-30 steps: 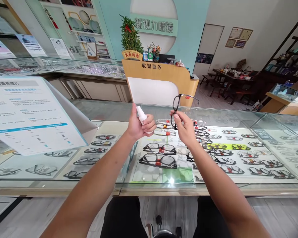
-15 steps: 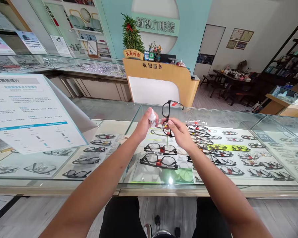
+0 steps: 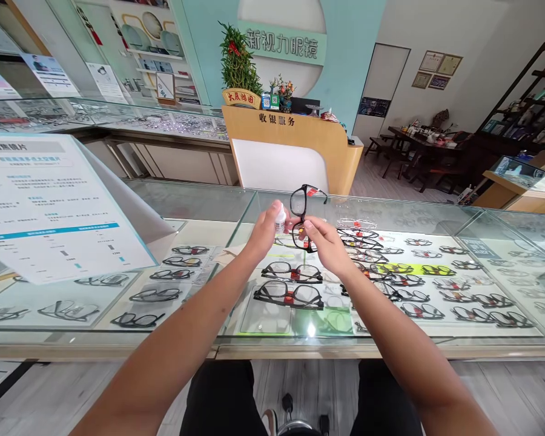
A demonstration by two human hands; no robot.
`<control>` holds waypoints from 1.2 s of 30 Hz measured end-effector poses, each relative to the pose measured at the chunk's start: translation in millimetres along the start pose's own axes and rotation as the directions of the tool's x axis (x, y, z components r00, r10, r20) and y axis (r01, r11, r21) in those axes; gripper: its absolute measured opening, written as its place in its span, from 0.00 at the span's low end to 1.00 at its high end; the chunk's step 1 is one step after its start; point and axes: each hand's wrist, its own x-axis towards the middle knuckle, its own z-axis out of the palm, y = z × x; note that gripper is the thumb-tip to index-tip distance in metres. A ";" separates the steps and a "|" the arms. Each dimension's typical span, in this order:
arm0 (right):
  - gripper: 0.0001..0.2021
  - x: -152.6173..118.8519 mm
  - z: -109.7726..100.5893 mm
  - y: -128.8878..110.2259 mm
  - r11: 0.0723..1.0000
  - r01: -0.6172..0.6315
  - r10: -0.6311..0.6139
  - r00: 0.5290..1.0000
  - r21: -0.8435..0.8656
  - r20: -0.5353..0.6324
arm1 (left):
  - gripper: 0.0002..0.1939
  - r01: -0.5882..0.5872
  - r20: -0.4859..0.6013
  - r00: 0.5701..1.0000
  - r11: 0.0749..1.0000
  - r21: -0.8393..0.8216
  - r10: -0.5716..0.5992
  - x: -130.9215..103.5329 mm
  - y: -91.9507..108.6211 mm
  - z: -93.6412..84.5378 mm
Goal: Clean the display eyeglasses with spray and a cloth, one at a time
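My left hand (image 3: 265, 229) is closed around a small white bottle (image 3: 280, 219), held upright with its cap end on top. Just to the right, my right hand (image 3: 327, 243) pinches a pair of black-framed eyeglasses (image 3: 304, 209) by the lower lens rim. The frame is turned on its side, one lens above the other, and a temple arm with a red tag points right. Bottle and glasses are close together above the glass display counter (image 3: 272, 340). Some fingers of both hands are hidden from view.
Rows of eyeglasses (image 3: 289, 295) lie inside the counter under the glass. A large printed card (image 3: 68, 206) stands on the counter at left. Beyond are a wooden reception desk (image 3: 295, 145), a leafy plant (image 3: 238, 63) and a dark table (image 3: 424, 142).
The glasses have shifted slightly left and turned a little, bringing them closer to the bottle. The left hand still grips the bottle, and the camera view has moved slightly.
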 end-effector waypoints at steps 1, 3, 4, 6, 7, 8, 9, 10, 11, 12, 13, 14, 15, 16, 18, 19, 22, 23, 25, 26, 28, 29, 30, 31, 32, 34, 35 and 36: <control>0.28 1.0 -1.5 0.8 1.000 -0.007 0.008 1.000 0.013 -0.025 | 0.37 -0.010 0.004 1.000 0.999 -0.040 0.010 -0.2 0.3 -0.5; 0.28 3.2 -4.6 2.9 0.999 -0.027 0.030 0.997 0.040 -0.073 | 0.36 -0.043 0.025 0.999 0.997 -0.059 0.044 -1.3 1.7 -0.8; 0.29 4.3 -6.0 4.0 0.998 -0.038 0.042 0.995 0.052 -0.094 | 0.36 -0.070 0.044 0.997 0.997 -0.025 0.071 -2.2 2.6 -0.4; 0.28 5.8 -8.0 5.9 0.996 -0.051 0.060 0.990 0.077 -0.127 | 0.34 -0.122 0.092 0.989 0.991 0.054 0.117 -4.5 4.0 1.7; 0.28 6.2 -8.5 6.6 0.995 -0.051 0.063 0.989 0.089 -0.137 | 0.33 -0.142 0.114 0.985 0.986 0.087 0.132 -5.8 4.2 3.2; 0.27 6.5 -8.8 7.0 0.994 -0.049 0.063 0.988 0.100 -0.144 | 0.32 -0.156 0.130 0.981 0.982 0.109 0.141 -7.0 3.9 4.9; 0.26 6.5 -8.8 7.1 0.993 -0.044 0.060 0.987 0.109 -0.149 | 0.32 -0.162 0.139 0.980 0.979 0.120 0.145 -8.1 3.3 6.4; 0.26 6.5 -8.7 7.0 0.993 -0.041 0.058 0.987 0.114 -0.151 | 0.32 -0.165 0.143 0.979 0.979 0.119 0.148 -8.7 2.5 7.6; 0.25 6.3 -8.4 6.6 0.993 -0.039 0.056 0.987 0.114 -0.151 | 0.31 -0.169 0.140 0.978 0.980 0.109 0.153 -9.0 1.7 8.2; 0.25 6.1 -8.1 6.1 0.993 -0.039 0.056 0.987 0.113 -0.150 | 0.32 -0.170 0.131 0.979 0.981 0.094 0.157 -8.7 1.1 7.9; 0.25 5.8 -7.8 5.4 0.993 -0.040 0.056 0.987 0.110 -0.148 | 0.32 -0.163 0.117 0.981 0.983 0.080 0.154 -7.8 0.6 6.6; 0.26 5.6 -7.6 4.7 0.993 -0.043 0.059 0.987 0.108 -0.147 | 0.32 -0.149 0.097 0.985 0.986 0.074 0.142 -6.2 0.1 4.0; 0.26 5.3 -7.6 4.0 0.993 -0.047 0.063 0.988 0.109 -0.144 | 0.32 -0.132 0.068 0.990 0.988 0.075 0.127 -3.6 -0.7 0.1; 0.26 5.1 -7.7 3.4 0.992 -0.052 0.069 0.987 0.114 -0.142 | 0.32 -0.113 0.028 0.993 0.990 0.087 0.111 0.0 -2.1 -5.1; 0.27 4.9 -8.5 2.5 0.990 -0.061 0.079 0.987 0.126 -0.142 | 0.29 -0.058 -0.085 0.994 0.990 0.125 0.069 10.1 -8.4 -18.8; 0.27 4.8 -9.1 2.3 0.990 -0.065 0.083 0.986 0.128 -0.143 | 0.25 -0.019 -0.148 0.988 0.987 0.159 0.043 16.3 -13.5 -26.8; 0.28 5.1 -11.1 2.4 0.991 -0.066 0.083 0.985 0.113 -0.149 | 0.14 0.201 -0.292 0.949 0.941 0.273 -0.118 34.9 -34.1 -51.6; 0.28 5.2 -11.7 2.5 0.992 -0.066 0.081 0.985 0.105 -0.149 | 0.15 0.241 -0.320 0.937 0.926 0.293 -0.142 39.8 -41.2 -59.1; 0.28 5.5 -12.6 2.7 0.993 -0.066 0.079 0.986 0.094 -0.147 | 0.16 0.301 -0.345 0.920 0.898 0.320 -0.186 45.6 -52.5 -71.9; 0.28 5.5 -12.8 2.7 0.994 -0.064 0.076 0.987 0.091 -0.144 | 0.16 0.317 -0.344 0.918 0.888 0.334 -0.199 46.5 -56.1 -77.0; 0.27 5.3 -12.9 2.6 0.994 -0.063 0.075 0.988 0.094 -0.135 | 0.15 0.332 -0.321 0.922 0.867 0.372 -0.215 45.6 -59.2 -84.6; 0.27 5.1 -12.9 2.5 0.993 -0.066 0.079 0.988 0.096 -0.131 | 0.14 0.334 -0.306 0.926 0.856 0.395 -0.220 44.4 -59.3 -87.2; 0.27 4.8 -12.8 2.5 0.993 -0.073 0.085 0.988 0.098 -0.128 | 0.13 0.334 -0.290 0.930 0.845 0.417 -0.225 43.2 -58.7 -89.1; 0.27 4.6 -12.7 2.4 0.992 -0.081 0.093 0.988 0.099 -0.125 | 0.13 0.335 -0.275 0.933 0.835 0.437 -0.231 42.1 -58.0 -90.2; 0.28 4.5 -12.6 2.4 0.991 -0.089 0.102 0.987 0.101 -0.124 | 0.12 0.337 -0.263 0.935 0.825 0.454 -0.237 41.4 -57.2 -90.6; 0.29 4.4 -12.5 2.6 0.990 -0.099 0.111 0.986 0.098 -0.125 | 0.12 0.337 -0.245 0.938 0.813 0.475 -0.245 40.7 -56.2 -89.6; 0.29 4.6 -12.5 2.6 0.991 -0.098 0.110 0.986 0.094 -0.126 | 0.13 0.334 -0.238 0.940 0.811 0.481 -0.246 40.8 -56.0 -88.6; 0.30 4.7 -12.5 2.7 0.991 -0.096 0.107 0.986 0.090 -0.126 | 0.13 0.332 -0.232 0.941 0.809 0.484 -0.247 40.9 -55.7 -88.0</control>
